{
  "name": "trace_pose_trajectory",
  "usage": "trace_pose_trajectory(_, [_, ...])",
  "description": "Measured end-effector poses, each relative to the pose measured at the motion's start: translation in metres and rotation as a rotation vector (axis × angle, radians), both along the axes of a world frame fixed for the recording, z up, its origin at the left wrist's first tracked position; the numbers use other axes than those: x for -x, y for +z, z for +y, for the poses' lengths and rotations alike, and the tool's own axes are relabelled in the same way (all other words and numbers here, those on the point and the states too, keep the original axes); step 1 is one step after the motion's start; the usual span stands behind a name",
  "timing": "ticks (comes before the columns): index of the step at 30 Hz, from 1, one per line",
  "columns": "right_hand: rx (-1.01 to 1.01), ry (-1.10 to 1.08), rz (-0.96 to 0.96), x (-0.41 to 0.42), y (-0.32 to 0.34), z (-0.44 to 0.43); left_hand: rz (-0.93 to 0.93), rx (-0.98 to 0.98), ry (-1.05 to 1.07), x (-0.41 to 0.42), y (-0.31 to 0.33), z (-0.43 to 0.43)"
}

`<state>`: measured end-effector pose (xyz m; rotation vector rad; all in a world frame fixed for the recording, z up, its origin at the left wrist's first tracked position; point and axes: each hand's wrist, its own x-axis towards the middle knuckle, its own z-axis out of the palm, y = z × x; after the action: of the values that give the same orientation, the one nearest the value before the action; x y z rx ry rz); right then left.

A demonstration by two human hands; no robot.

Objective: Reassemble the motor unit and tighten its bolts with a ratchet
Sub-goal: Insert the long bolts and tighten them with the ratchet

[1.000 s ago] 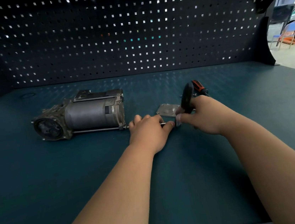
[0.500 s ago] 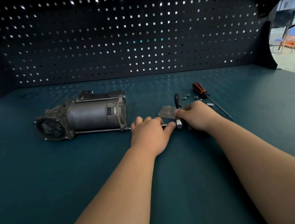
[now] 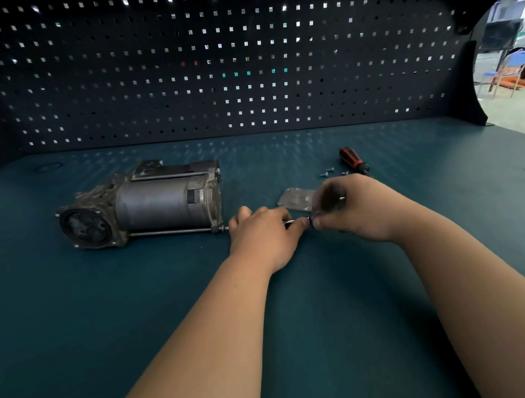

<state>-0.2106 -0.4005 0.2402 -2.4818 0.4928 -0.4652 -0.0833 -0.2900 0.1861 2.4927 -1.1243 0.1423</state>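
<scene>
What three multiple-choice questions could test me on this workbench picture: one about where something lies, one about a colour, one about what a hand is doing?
1. Where does the metal plate lie, relative to the motor unit?
A. Bolted on its end
B. On the bench to its right, apart from it
C. On the bench to its left

2. What colour is the screwdriver handle?
A. Orange and black
B. Blue and white
C. All yellow

3. What is the right hand doing?
A. Lying flat on the bench
B. Resting on the motor unit
C. Gripping a dark tool

Answers:
1 B: bare bench shows between plate and motor.
2 A: orange grip with black parts.
3 C: its fingers curl round the blurred tool, next to the left hand, which pinches a small metal part.
</scene>
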Motion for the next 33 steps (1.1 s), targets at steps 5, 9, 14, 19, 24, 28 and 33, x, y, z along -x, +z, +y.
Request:
trace_pose_trajectory(5, [0.027, 0.056, 0.053, 0.005, 0.001, 0.001, 0.0, 0.013, 0.007, 0.0, -0.002, -0.001])
trace_pose_trajectory(9, [-0.076, 0.025, -0.024, 0.002, -0.003, -0.003, -0.001, 0.006, 0.01, -0.001, -0.003, -0.002])
trace_pose_trajectory(14, [-0.154, -0.055, -0.122, -0.01, -0.012, -0.009, -0.01, 0.0, 0.017, 0.0, -0.003, -0.002])
trace_pose_trajectory(19, [-0.312, -0.156, -0.075, -0.025, -0.019, -0.011, -0.012, 0.005, 0.018, 0.001, -0.003, -0.002])
trace_pose_trajectory(24, [-0.318, -0.243, 0.077, -0.032, -0.018, -0.019, -0.018, 0.004, 0.023, 0.0, -0.003, -0.002])
trace_pose_trajectory(28, [-0.397, -0.19, 0.033, -0.029, -0.019, -0.02, -0.01, -0.004, 0.021, 0.0, -0.002, -0.002])
trace_pose_trajectory(33, [-0.365, -0.109, -0.099, -0.024, -0.02, -0.014, 0.005, -0.007, 0.012, 0.0, 0.0, -0.001])
